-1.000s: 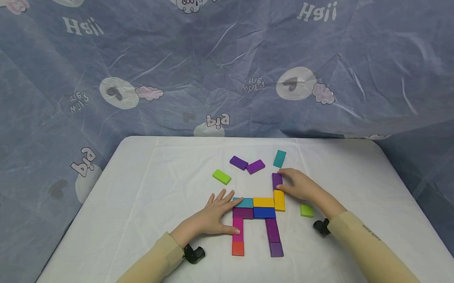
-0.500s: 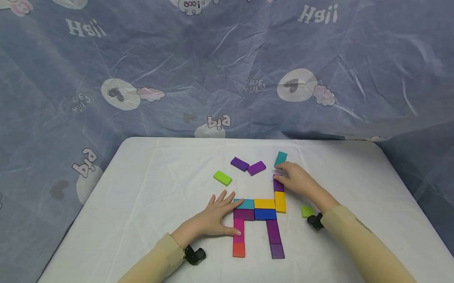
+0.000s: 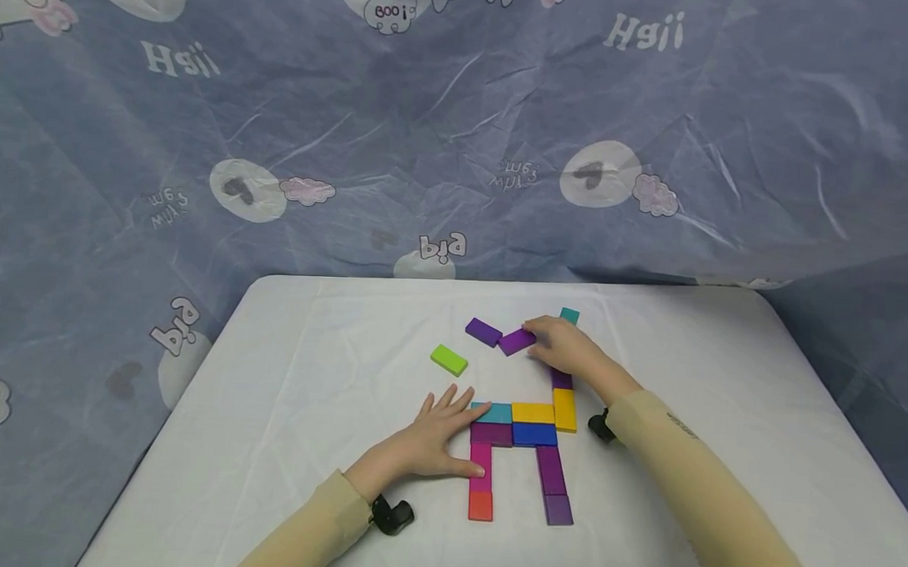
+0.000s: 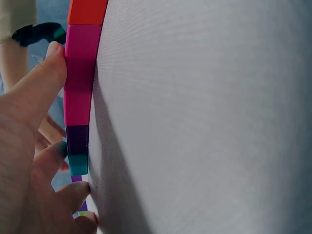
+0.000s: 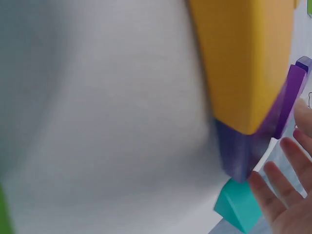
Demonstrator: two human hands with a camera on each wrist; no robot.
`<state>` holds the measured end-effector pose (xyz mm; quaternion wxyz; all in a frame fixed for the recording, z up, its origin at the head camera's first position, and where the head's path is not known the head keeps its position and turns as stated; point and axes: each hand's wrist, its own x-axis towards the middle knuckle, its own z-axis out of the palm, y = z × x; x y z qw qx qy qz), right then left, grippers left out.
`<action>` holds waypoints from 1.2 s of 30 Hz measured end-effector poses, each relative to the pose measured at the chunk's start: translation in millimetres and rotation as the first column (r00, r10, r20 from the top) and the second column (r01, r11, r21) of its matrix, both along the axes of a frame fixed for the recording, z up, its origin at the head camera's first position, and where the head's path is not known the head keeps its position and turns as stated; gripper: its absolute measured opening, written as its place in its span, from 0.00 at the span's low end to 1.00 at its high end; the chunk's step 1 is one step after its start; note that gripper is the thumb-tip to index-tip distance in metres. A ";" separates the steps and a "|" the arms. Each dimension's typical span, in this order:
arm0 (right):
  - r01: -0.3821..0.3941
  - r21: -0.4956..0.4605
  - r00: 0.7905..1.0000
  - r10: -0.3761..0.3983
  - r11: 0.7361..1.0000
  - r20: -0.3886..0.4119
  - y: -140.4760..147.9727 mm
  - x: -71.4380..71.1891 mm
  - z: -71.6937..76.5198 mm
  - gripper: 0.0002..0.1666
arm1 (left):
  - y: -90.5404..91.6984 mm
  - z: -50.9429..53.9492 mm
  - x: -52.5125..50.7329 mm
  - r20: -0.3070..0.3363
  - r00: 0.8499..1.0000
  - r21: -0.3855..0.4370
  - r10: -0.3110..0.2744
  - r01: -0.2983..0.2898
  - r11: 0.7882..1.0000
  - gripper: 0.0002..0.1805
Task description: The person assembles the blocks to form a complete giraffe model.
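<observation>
Spread fingers of my left hand (image 3: 429, 441) lie on the block figure in the head view. Its index finger rests on the teal block (image 3: 500, 414) and its thumb touches the pink block (image 3: 477, 459). At the far end, the index finger and thumb of my right hand (image 3: 568, 346) are around the right end of a loose purple block (image 3: 515, 343). That block still lies beside a dark purple block (image 3: 484, 332). Below the right hand stands the upright part, a purple block (image 3: 561, 380) over a yellow block (image 3: 565, 411). A second teal block (image 5: 239, 204) is partly hidden.
A lime green block (image 3: 449, 360) lies loose left of the upright part. The figure's two legs end in an orange block (image 3: 479, 506) and a purple block (image 3: 559, 511). The white tabletop (image 3: 330, 379) reaches to a patterned blue-grey cloth (image 3: 399, 131) behind.
My right hand has left the upright purple block and moved left and away to the loose purple block. The left hand stays in place.
</observation>
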<state>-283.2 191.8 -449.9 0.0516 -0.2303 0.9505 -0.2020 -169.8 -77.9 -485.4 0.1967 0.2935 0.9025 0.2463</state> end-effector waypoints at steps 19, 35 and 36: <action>0.036 0.106 0.998 -0.042 0.994 0.050 -14.8 -8.6 -2.7 0.20 | 3.1 -1.8 1.8 0.003 1.000 -0.011 -0.001 0.001 1.000 0.51; 0.291 0.021 0.948 -0.291 0.956 0.126 23.3 -19.8 -8.3 0.26 | 2.6 -3.2 2.5 0.003 1.000 0.004 -0.001 0.001 1.000 0.51; 0.304 0.014 0.944 -0.304 0.952 0.126 25.8 -20.0 -8.8 0.26 | 2.5 -3.3 2.5 0.004 1.000 0.004 0.000 0.000 1.000 0.51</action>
